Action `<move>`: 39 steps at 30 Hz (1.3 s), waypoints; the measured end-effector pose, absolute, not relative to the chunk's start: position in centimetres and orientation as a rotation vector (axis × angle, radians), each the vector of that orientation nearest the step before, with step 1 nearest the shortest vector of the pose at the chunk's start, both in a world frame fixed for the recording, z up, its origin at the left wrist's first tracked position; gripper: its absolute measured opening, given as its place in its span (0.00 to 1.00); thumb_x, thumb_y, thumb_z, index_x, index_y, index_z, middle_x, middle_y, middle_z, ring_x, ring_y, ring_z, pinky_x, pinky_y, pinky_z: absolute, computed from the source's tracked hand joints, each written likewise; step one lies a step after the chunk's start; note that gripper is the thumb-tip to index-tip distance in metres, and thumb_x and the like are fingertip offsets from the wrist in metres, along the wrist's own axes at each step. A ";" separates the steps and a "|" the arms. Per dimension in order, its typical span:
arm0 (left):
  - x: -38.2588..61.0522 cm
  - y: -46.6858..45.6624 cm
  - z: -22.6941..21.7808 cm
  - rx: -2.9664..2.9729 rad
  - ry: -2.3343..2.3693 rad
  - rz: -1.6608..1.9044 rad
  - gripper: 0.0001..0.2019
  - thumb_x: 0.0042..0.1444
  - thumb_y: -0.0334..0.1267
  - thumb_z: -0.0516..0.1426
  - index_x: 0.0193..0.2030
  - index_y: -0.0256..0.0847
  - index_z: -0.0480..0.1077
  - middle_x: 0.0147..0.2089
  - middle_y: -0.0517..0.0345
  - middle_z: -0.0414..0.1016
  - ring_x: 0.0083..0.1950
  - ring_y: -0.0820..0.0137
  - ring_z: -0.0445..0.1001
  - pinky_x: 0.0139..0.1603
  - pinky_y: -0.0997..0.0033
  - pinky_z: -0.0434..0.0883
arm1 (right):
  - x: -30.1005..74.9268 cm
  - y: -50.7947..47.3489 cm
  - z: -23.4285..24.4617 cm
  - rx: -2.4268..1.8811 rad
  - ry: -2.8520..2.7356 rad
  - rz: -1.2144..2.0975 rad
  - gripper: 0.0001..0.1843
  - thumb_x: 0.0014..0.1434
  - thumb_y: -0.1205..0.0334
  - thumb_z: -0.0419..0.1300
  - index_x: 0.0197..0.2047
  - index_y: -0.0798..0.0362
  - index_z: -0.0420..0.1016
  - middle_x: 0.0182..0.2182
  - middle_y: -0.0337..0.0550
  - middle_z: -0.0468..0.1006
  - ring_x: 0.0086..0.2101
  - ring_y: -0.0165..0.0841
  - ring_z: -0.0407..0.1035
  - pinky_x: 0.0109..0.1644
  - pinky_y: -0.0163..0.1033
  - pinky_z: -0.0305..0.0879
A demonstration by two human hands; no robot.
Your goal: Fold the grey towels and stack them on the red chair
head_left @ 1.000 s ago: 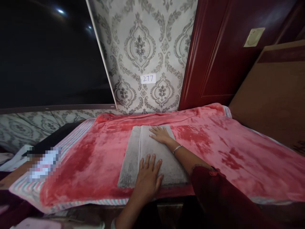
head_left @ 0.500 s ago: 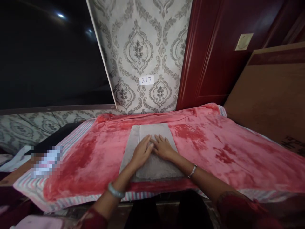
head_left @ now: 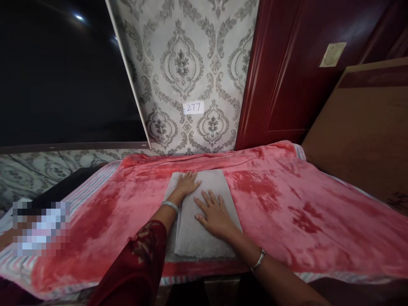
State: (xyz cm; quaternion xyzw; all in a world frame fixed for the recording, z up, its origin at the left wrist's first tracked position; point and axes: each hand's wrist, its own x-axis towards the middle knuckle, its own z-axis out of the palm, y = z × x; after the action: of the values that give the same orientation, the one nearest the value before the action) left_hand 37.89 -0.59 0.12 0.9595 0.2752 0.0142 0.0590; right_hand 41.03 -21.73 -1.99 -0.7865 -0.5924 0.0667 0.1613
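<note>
A grey folded cloth that looks like a towel (head_left: 204, 244) lies flat on the red blanket (head_left: 264, 233), with a folded edge running along its left side. My left hand (head_left: 187, 183) rests on the towel's far left part, palm down, fingers stretched out. Lower and to the right, my right hand (head_left: 215, 214) lies flat on the middle of the towel with its fingers spread. Neither hand grips anything.
A large black screen (head_left: 63, 76) stands at the left against the patterned wall. A paper marked 277 (head_left: 194, 107) is stuck on that wall. To the right are a dark red panel (head_left: 287, 63) and a big cardboard box (head_left: 366, 127).
My hands have moved apart: the left went up and left along the towel, the right came slightly nearer me. The towel's top layer now reaches further left.
</note>
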 end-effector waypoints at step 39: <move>30.8 -5.8 -1.5 2.919 0.566 0.206 0.29 0.71 0.47 0.45 0.76 0.44 0.52 0.79 0.48 0.44 0.79 0.59 0.42 0.77 0.44 0.42 | 37.0 -25.4 -1.9 -2.294 -1.779 0.136 0.34 0.72 0.43 0.43 0.75 0.48 0.56 0.75 0.50 0.47 0.73 0.50 0.36 0.73 0.64 0.33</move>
State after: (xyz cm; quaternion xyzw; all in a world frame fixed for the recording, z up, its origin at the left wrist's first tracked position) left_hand 30.77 -5.77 -1.55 0.9762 0.1892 0.0688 0.0805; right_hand 36.98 -25.42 -1.94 -0.7839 -0.6078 0.0464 0.1176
